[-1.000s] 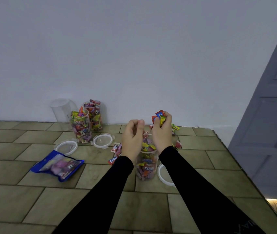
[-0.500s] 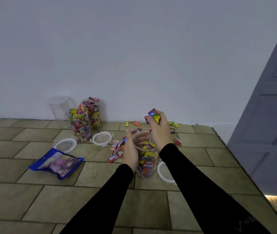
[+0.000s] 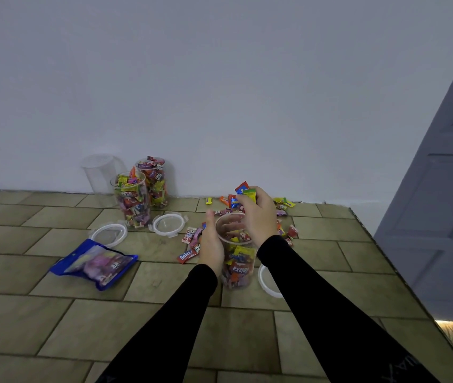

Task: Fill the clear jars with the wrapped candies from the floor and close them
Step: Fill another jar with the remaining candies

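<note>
Head view: filling step. Left hand (image 3: 211, 246) cupped, bracing jar (image 3: 238, 268) on floor (image 3: 54, 313). Right hand (image 3: 258, 214) clutching candies (image 3: 245, 191) over rim. Next: drop in, gather more; lid (image 3: 268, 280) beside jar, not yet on

"Relaxa" reads in white on a red candy wrapper (image 3: 186, 255) lying on the floor. The same word shows upside down on a red wrapper inside the near jar (image 3: 237, 261). Print on the blue bag (image 3: 95, 263) is probably lettering, too blurred to read.
</note>
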Demonstrator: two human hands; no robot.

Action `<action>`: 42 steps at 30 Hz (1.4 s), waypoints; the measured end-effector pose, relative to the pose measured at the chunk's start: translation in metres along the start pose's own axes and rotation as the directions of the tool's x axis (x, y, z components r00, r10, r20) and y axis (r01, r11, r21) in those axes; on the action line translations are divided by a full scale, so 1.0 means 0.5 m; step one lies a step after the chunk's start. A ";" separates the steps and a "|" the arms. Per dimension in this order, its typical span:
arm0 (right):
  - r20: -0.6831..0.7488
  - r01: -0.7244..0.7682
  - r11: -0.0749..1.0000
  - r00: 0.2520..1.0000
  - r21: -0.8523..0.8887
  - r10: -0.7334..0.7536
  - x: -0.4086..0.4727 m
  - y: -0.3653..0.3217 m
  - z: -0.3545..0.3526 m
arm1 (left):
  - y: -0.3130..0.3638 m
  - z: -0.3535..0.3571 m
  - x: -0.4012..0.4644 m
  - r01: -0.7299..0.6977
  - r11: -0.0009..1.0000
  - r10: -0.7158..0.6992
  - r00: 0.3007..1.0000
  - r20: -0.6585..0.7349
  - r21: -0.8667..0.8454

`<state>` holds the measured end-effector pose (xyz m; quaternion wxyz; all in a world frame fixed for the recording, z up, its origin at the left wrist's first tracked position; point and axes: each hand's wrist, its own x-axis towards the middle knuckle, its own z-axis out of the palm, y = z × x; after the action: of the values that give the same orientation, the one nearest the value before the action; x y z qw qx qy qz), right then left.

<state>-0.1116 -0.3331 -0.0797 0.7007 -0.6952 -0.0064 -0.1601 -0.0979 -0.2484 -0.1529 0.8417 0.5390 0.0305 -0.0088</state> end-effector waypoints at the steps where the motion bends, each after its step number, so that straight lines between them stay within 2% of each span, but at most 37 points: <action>1: -0.007 0.003 1.000 1.000 0.008 -0.003 0.000 0.002 0.001 | 0.000 0.000 0.000 0.002 1.000 -0.002 1.000 0.000 -0.011; 5: -0.002 0.020 1.000 1.000 -0.014 -0.020 -0.001 -0.001 -0.002 | 0.000 0.002 0.005 0.003 0.999 -0.005 0.999 -0.042 -0.054; 9: 0.003 0.010 0.999 1.000 -0.033 -0.010 -0.002 0.002 -0.002 | -0.002 0.001 0.004 0.003 1.000 -0.004 0.999 -0.040 -0.012; 21: 0.119 0.190 0.939 0.980 -0.287 -0.162 -0.001 0.012 -0.007 | 0.003 -0.001 -0.005 -0.008 1.000 0.008 1.000 -0.020 -0.017; 26: 0.132 0.158 0.964 0.982 -0.214 -0.131 0.000 0.016 -0.014 | 0.002 -0.004 -0.010 0.049 0.998 -0.050 0.999 -0.014 -0.028; 28: 0.132 0.195 0.962 0.976 -0.192 -0.171 0.007 0.014 -0.028 | 0.004 -0.006 -0.010 0.048 0.999 -0.048 0.998 0.042 0.002; 31: 0.044 0.202 0.971 0.979 -0.126 -0.198 0.032 0.014 -0.053 | 0.020 -0.017 -0.014 0.034 0.999 -0.035 0.996 0.081 0.015; 33: 0.000 0.131 0.983 0.991 -0.127 -0.132 0.052 0.032 -0.064 | 0.029 -0.032 -0.005 0.006 0.995 -0.008 1.000 0.022 0.096; 34: -0.006 0.091 0.985 0.996 -0.148 -0.093 0.060 0.046 -0.067 | 0.027 -0.043 0.005 -0.021 0.976 0.024 1.000 -0.008 0.218; 36: -0.003 0.036 0.978 0.999 -0.205 -0.037 0.073 0.075 -0.070 | 0.025 -0.061 0.019 -0.047 0.906 0.083 0.994 -0.068 0.421; 38: -0.016 0.004 0.956 1.000 -0.292 -0.009 0.083 0.098 -0.075 | 0.018 -0.075 0.038 -0.083 0.796 0.123 0.992 -0.025 0.599; 39: -0.015 -0.014 0.942 1.000 -0.334 0.009 0.087 0.108 -0.078 | 0.015 -0.083 0.049 -0.111 0.695 0.124 0.992 0.034 0.711; 41: 0.066 -0.037 0.893 0.995 -0.449 0.075 0.097 0.131 -0.080 | 0.011 -0.098 0.072 -0.170 0.294 0.076 0.985 0.154 0.941; 42: 0.152 0.000 0.822 0.983 -0.570 0.106 0.103 0.143 -0.080 | 0.011 -0.098 0.075 -0.188 0.125 0.050 0.982 0.183 0.974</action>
<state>-0.0545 -0.3848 -0.1387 0.4632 -0.8833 -0.0013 -0.0729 -0.0623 -0.2009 -0.1706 0.2780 0.9579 -0.0702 0.0121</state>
